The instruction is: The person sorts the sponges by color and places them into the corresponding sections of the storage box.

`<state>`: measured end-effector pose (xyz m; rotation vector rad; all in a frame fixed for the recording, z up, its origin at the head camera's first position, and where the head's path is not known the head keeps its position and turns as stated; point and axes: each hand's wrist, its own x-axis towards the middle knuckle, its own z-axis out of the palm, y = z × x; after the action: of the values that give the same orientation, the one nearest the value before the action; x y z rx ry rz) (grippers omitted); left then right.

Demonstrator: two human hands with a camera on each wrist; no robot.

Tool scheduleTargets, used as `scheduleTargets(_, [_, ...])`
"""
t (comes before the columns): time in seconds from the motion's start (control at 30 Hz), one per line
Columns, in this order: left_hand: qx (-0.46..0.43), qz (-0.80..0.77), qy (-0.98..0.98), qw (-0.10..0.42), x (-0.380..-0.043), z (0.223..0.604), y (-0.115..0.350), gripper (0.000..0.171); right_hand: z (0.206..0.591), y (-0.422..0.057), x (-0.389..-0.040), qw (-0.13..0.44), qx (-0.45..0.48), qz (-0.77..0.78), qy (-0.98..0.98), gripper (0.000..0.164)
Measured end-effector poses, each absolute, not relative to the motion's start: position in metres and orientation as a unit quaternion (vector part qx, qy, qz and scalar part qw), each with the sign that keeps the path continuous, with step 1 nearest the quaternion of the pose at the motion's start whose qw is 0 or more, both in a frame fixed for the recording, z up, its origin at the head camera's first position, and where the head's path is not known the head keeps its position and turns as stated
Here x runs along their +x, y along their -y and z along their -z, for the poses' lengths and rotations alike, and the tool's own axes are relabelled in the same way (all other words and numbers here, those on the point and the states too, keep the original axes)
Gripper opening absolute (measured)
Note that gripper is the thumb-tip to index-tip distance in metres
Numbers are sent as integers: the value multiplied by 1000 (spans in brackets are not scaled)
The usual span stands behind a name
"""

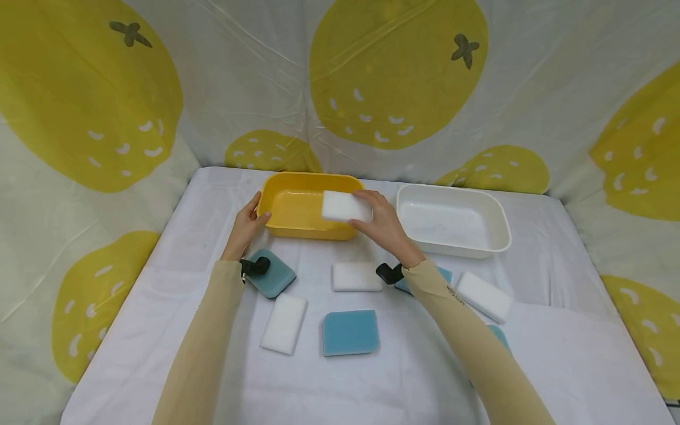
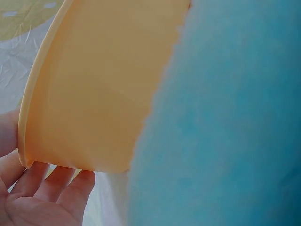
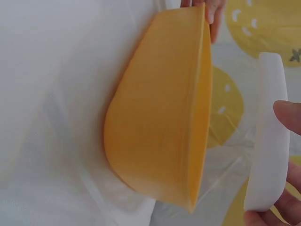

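Note:
My left hand (image 1: 247,225) grips the left end of a yellow plastic basin (image 1: 313,231), thumb at the rim and fingers along the outer wall. Over the basin's right side, my right hand (image 1: 383,221) holds a white sponge (image 1: 345,206) between thumb and fingers. The right wrist view shows this sponge (image 3: 269,136) edge-on, raised above the level of the rim. Beneath my left wrist lies a teal sponge (image 1: 273,274), which fills much of the left wrist view.
A white basin (image 1: 451,219) stands right of the yellow one. White sponges (image 1: 357,277) and blue ones (image 1: 350,333) lie scattered on the white cloth in front. My right forearm partly covers two blue sponges. Patterned fabric (image 1: 255,88) hangs behind and at both sides.

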<state>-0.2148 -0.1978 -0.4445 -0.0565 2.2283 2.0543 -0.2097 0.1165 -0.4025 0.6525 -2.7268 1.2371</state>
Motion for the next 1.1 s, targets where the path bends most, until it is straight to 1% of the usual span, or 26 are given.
scheduleTargets(0.13, [-16, -674, -736, 61, -209, 433, 195, 67, 407, -107, -218, 22, 209, -393, 895, 58])
scheduleTargets(0.23, [-18, -668, -742, 60, -208, 431, 195, 67, 412, -101, -224, 18, 208, -389, 897, 58])
scheduleTargets(0.47, [-20, -668, -742, 50, -217, 449, 199, 67, 423, -93, -236, 15, 207, -381, 901, 57])
scheduleTargets(0.6, [-15, -661, -749, 41, -221, 457, 201, 67, 431, -88, -241, 2, 209, -373, 904, 57])
scheduleTargets(0.77, [-16, -659, -751, 39, -221, 459, 201, 66, 437, -80, -247, -20, 214, -356, 909, 58])
scheduleTargets(0.9, [-23, -663, -747, 48, -219, 455, 201, 66, 438, -75, -249, -36, 210, -340, 916, 59])
scheduleTargets(1.1, [-25, -672, -738, 59, -212, 436, 196, 66, 438, -69, -253, -50, 207, -321, 923, 62])
